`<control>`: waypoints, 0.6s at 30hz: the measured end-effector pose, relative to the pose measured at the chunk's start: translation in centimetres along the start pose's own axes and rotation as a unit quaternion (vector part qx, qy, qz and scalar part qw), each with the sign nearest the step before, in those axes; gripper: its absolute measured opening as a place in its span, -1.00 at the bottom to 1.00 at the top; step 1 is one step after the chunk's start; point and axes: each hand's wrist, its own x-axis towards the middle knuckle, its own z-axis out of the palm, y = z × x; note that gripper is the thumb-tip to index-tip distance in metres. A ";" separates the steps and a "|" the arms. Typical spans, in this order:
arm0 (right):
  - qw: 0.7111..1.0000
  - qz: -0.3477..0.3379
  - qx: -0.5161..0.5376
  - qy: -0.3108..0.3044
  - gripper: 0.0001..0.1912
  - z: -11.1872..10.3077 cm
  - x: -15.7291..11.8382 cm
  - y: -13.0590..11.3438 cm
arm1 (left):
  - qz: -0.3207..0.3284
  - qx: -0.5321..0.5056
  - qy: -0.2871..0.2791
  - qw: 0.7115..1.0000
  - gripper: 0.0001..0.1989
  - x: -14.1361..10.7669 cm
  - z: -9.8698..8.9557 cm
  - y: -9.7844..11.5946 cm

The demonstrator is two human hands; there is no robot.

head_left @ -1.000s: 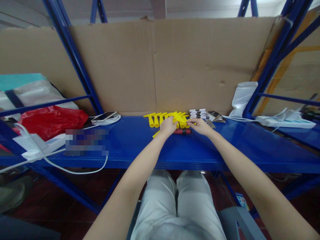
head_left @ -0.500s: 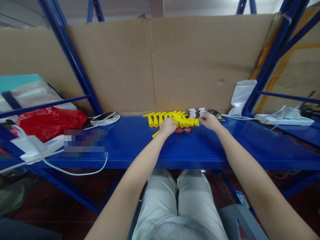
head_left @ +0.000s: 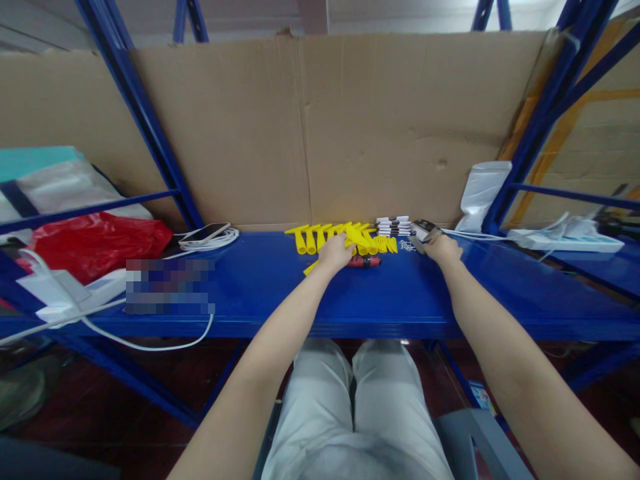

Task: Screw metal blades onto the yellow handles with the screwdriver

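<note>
A row of yellow plastic pieces [head_left: 301, 241] lies along the back of the blue shelf. My left hand [head_left: 335, 254] is closed around a yellow piece [head_left: 311, 269] that pokes out at its lower left. Just right of that hand lies a red and black tool [head_left: 365, 262]. My right hand [head_left: 443, 247] is at the right of the group, beside a dark package [head_left: 425, 229]; its fingers are closed, and what they hold is too small to name. Small silvery parts [head_left: 407, 246] lie left of it, below a stack of white bundles [head_left: 393, 227].
At the left are a phone [head_left: 204, 233] on a coiled white cable, a red plastic bag [head_left: 100, 243] and white adapters. A white pouch [head_left: 483, 197] leans at the back right, with a white power strip [head_left: 570, 241] beyond. Cardboard [head_left: 380, 127] stands behind the shelf.
My right hand has moved right, from the small yellow pieces to the dark package, uncovering the silvery parts. My left hand has stayed in place.
</note>
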 end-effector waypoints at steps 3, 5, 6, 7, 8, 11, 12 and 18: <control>1.000 -0.011 0.000 -0.008 -0.45 0.0 -0.2 -0.3 | 0.002 -0.002 0.000 1.000 -0.65 -0.1 -0.1 0.1; 1.000 -0.013 -0.013 -0.023 -0.44 -0.1 -0.3 -0.6 | 0.001 -0.005 0.000 1.000 -0.65 -0.1 -0.1 0.1; 0.999 -0.014 -0.021 -0.033 -0.43 -0.1 -0.3 -0.6 | 0.000 -0.006 0.000 1.000 -0.65 -0.1 -0.1 0.1; 0.999 -0.015 -0.026 -0.040 -0.43 -0.1 -0.4 -0.7 | 0.000 -0.006 0.001 1.000 -0.65 -0.1 -0.1 0.1; 0.999 -0.015 -0.030 -0.043 -0.41 -0.1 -0.4 -0.8 | 0.000 -0.007 0.002 1.000 -0.65 -0.1 -0.1 0.1; 0.999 -0.012 -0.030 -0.034 -0.34 -0.2 -0.5 -1.0 | 0.002 -0.008 0.003 1.000 -0.65 -0.1 0.0 0.1; 0.999 -0.011 -0.029 -0.030 -0.32 -0.2 -0.6 -1.1 | 0.003 -0.008 0.003 1.000 -0.65 -0.1 0.0 0.1; 1.000 -0.022 -0.011 -0.003 -0.30 -0.2 -0.9 -1.2 | 0.006 -0.004 0.003 1.000 -0.64 -0.1 -0.1 0.1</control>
